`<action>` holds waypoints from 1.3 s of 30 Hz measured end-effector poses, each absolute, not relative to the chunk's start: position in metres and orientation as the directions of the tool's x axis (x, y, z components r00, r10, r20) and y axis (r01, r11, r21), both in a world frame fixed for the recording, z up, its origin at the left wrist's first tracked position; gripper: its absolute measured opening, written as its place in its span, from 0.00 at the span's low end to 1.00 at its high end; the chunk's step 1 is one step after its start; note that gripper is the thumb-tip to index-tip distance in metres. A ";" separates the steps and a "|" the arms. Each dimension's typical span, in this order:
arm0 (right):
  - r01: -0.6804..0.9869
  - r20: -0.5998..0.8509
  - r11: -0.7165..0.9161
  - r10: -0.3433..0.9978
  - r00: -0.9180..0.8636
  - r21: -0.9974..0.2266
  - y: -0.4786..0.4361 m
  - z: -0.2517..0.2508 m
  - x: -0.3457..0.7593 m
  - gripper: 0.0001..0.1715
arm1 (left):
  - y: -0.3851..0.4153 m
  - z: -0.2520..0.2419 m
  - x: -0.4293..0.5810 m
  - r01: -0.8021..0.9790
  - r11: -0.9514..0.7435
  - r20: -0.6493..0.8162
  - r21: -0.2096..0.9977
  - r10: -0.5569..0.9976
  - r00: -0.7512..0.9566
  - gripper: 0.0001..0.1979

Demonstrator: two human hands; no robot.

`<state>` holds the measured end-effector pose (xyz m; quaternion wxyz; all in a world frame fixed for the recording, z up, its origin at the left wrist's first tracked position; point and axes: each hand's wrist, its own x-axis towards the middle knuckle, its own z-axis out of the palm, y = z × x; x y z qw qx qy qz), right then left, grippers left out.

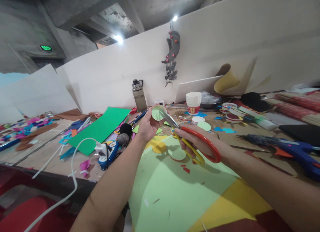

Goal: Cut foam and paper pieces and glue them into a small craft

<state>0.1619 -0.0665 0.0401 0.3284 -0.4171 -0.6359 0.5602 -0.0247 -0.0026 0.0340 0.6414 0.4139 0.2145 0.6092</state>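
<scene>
My left hand (147, 127) is closed on a small paper cup (158, 113), held up with its light-green lined mouth facing me. My right hand (197, 142) grips scissors (195, 142) with one red and one yellow handle; the metal blades point up-left and touch the cup's rim. Both hands hover above a light-green sheet (172, 188) with a round hole cut in it. Yellow foam (235, 205) lies partly under that sheet.
A green sheet (102, 128), a water bottle (139, 95), a stack of paper cups (193, 102), cut paper circles (204, 126) and scraps cover the table. A blue glue gun (287, 148) lies at right. A white cable (72, 172) and plug lie at left.
</scene>
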 end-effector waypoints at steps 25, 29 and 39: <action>0.262 -0.126 0.003 0.872 -0.474 -0.965 -0.065 0.038 0.166 0.26 | 0.003 0.036 -0.032 -0.623 -0.146 0.276 0.769 0.954 0.117 0.20; 0.278 -0.129 0.009 0.871 -0.474 -0.961 -0.067 0.039 0.166 0.26 | 0.002 0.037 -0.032 -0.618 -0.151 0.278 0.772 0.954 0.115 0.19; 0.167 -0.007 0.095 0.851 -0.525 -0.981 -0.066 0.039 0.166 0.23 | 0.001 0.036 -0.036 -0.612 -0.186 0.327 0.769 0.936 0.126 0.19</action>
